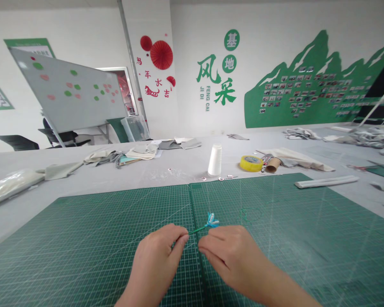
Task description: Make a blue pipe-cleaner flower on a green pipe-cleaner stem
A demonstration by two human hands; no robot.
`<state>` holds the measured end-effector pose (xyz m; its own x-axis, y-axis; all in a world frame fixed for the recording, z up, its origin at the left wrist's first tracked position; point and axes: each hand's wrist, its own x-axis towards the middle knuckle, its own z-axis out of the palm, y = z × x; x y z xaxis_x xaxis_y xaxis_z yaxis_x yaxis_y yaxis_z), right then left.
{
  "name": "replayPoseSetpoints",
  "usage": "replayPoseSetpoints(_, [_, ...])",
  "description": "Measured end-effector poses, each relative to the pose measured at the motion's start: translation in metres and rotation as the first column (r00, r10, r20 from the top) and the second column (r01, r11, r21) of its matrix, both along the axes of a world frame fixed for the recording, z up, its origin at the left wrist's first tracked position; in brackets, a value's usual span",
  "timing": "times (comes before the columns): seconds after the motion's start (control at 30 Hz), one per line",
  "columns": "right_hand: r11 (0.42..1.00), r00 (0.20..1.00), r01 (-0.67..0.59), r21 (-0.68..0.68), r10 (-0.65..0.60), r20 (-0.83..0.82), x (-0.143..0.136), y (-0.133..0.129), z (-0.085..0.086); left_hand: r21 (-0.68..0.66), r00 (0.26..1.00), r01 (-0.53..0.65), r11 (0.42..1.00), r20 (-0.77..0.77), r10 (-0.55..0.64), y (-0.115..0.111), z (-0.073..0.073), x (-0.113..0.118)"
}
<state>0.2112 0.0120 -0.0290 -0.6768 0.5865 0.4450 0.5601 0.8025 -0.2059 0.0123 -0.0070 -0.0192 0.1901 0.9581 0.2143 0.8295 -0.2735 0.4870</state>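
The left hand (158, 251) pinches the thin green stem of a small blue flower (212, 221) while the right hand (225, 251), fingers narrowed just beside it, steadies the piece above the cutting mat (115, 238).

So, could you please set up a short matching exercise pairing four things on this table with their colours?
Things:
1. cone of thread
2. tape roll
3. cutting mat
4. small bow, just beyond the left hand and right hand

Colours:
A. yellow
B. light blue
C. white
D. dark green

Pairs: 1-C, 2-A, 3-D, 4-B
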Motion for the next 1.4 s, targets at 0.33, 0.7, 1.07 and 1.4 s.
replayPoseSetpoints(0.33, [0.993, 0.998, 0.066, 0.101, -0.066, 0.000, -0.013, -0.004, -0.014, 0.033, 0.989, -0.081, 0.996, 0.130, 0.076, 0.002, -0.008, -0.003])
replayPoseSetpoints(0.7, [0.987, 0.982, 0.154, -0.046, -0.158, -0.104, -0.018, -0.003, -0.020, -0.016, 0.962, -0.116, 0.993, 0.248, 0.117, 0.000, 0.002, -0.001])
replayPoseSetpoints(1.07, [0.901, 0.915, 0.027, -0.434, -0.197, -0.352, -0.018, 0.006, -0.028, 0.062, 0.934, 0.018, 0.998, 0.355, -0.039, -0.002, 0.002, 0.000])
replayPoseSetpoints(1.4, [0.765, 0.773, -0.245, -0.595, -0.216, -0.597, -0.012, 0.022, -0.035, 0.071, 0.940, 0.155, 0.985, 0.297, -0.169, -0.003, 0.006, 0.001])
